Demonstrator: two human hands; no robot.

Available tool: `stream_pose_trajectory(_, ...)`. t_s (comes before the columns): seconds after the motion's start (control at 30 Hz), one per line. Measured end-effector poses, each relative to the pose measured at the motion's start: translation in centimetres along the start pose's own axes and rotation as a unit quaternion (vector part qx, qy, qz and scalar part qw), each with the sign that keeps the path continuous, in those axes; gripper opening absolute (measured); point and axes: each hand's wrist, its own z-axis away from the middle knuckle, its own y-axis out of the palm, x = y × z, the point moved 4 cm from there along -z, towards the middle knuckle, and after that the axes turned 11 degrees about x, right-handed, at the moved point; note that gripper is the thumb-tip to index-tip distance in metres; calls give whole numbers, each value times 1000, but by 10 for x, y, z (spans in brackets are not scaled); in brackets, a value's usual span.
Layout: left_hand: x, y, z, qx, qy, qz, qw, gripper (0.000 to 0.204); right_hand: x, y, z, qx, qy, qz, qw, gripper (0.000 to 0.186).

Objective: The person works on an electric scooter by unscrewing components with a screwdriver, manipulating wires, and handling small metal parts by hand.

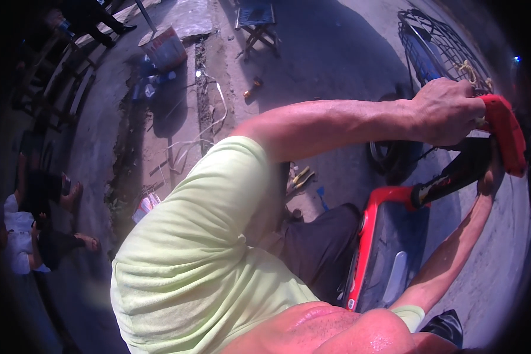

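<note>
My left arm stretches across the view, and my left hand (446,112) is closed, knuckles up, at the edge of a red moulded part (506,133) at the upper right. What its fingers grip is hidden. From the lower right my right arm reaches up to the same place. My right hand (491,171) is under the red part, beside a black column (454,177), with its fingers mostly out of sight. This column joins a red frame (367,230) with a dark panel (398,242), close in front of my body.
Beyond my hands lies a black wire basket (428,50). Yellow-handled pliers (302,177) and a small orange-and-black object (253,87) are on the ground. A bucket (164,50), a folding stool (256,20) and a pale strip (223,103) lie farther off. Someone in white (20,230) is at the left.
</note>
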Motion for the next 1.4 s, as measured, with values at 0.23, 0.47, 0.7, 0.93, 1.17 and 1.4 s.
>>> stream_pose_trajectory(0.23, 13, -3, 6, 48, -263, 223, 937, 41, 1, 3, 1, 2, 0, 7, 1000, 47)
stream_pose_trajectory(0.47, 10, 0, 1, 50, -112, 68, 990, 23, 11, 13, 5, 14, -7, 22, 1000, 47)
stream_pose_trajectory(0.7, 1, 2, 0, 37, -78, 68, 994, 24, -11, -7, -6, -7, -11, -14, 1000, 45)
stream_pose_trajectory(0.93, 12, -1, -16, 241, -438, 418, 758, 33, 2, 11, 3, -9, 14, -21, 1000, 44)
stream_pose_trajectory(1.17, -6, -10, -23, 272, -67, -43, 959, 30, -6, 4, -1, -24, 5, -18, 1000, 44)
stream_pose_trajectory(1.4, 6, 13, -27, 242, -200, 29, 949, 30, -21, -32, -13, -56, -16, -31, 998, 39)
